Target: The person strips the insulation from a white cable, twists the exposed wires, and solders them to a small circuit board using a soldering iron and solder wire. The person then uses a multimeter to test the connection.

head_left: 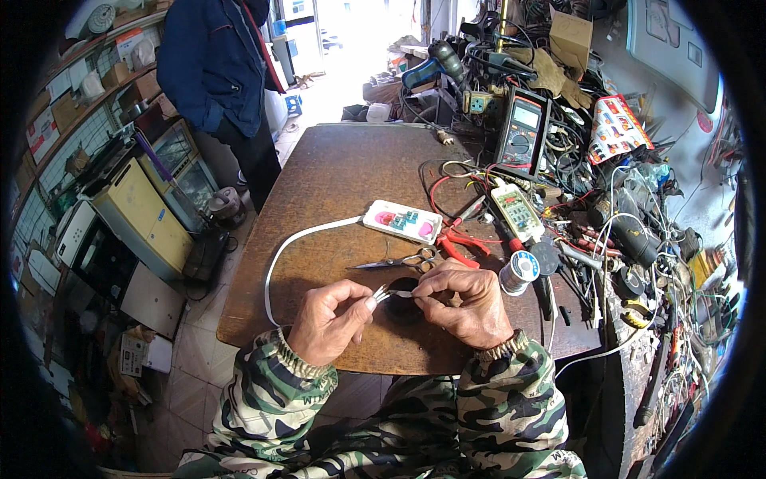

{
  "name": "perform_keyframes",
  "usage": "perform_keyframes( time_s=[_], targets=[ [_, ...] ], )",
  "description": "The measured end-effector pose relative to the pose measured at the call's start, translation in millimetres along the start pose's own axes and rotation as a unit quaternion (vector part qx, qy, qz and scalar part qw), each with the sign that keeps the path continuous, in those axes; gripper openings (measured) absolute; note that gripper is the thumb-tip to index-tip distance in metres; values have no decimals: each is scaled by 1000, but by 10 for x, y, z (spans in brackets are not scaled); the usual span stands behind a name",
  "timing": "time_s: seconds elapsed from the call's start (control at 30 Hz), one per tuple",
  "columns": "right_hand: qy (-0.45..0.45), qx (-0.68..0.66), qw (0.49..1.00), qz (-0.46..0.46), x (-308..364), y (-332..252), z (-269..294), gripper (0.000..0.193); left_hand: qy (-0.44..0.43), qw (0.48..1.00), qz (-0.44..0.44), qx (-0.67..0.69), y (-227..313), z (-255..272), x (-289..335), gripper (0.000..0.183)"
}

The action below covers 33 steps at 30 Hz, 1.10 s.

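My left hand (335, 318) is closed in a pinch on several thin white wires (381, 296), whose bared ends point up and to the right. Close beside them, my right hand (467, 305) pinches a small thin piece that I cannot make out. Under the fingertips lies a dark round thing (401, 310), perhaps a roll of tape, partly hidden. Just beyond are scissors (399, 262) and red-handled pliers (464, 246). A white power strip (403, 221) lies farther off with its inside showing; its white cable (279, 259) curves left and down behind my left sleeve.
Right of my right hand stand a solder spool (519, 271) and an opened green circuit board (517, 209). A multimeter (523, 132) leans behind them amid tangled cables and tools. A person in a dark blue jacket (211, 68) stands at the far left of the wooden table (335, 172).
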State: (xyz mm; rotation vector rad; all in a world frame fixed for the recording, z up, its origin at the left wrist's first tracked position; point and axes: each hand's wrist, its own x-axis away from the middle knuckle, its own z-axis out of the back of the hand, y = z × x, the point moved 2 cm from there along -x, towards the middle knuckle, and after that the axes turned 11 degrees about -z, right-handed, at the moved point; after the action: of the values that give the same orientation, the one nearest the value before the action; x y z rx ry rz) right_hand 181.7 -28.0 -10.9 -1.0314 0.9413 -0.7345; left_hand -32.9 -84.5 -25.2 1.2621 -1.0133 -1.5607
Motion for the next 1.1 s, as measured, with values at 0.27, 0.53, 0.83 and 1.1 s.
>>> perform_keyframes(
  time_s=[0.27,0.53,0.83,1.1],
  targets=[
    [-7,21,1000,-4,7,-13,6,12,-1,1000,-10,-5,22,-13,-8,21],
    [26,16,1000,-6,3,12,7,14,3,1000,-9,-5,6,-6,-2,20],
    [13,19,1000,16,4,-28,-6,13,-7,1000,-7,-19,-23,-9,6,17],
    [14,18,1000,-4,13,-4,-18,12,-17,999,-19,-41,6,-15,1,18]
  ],
)
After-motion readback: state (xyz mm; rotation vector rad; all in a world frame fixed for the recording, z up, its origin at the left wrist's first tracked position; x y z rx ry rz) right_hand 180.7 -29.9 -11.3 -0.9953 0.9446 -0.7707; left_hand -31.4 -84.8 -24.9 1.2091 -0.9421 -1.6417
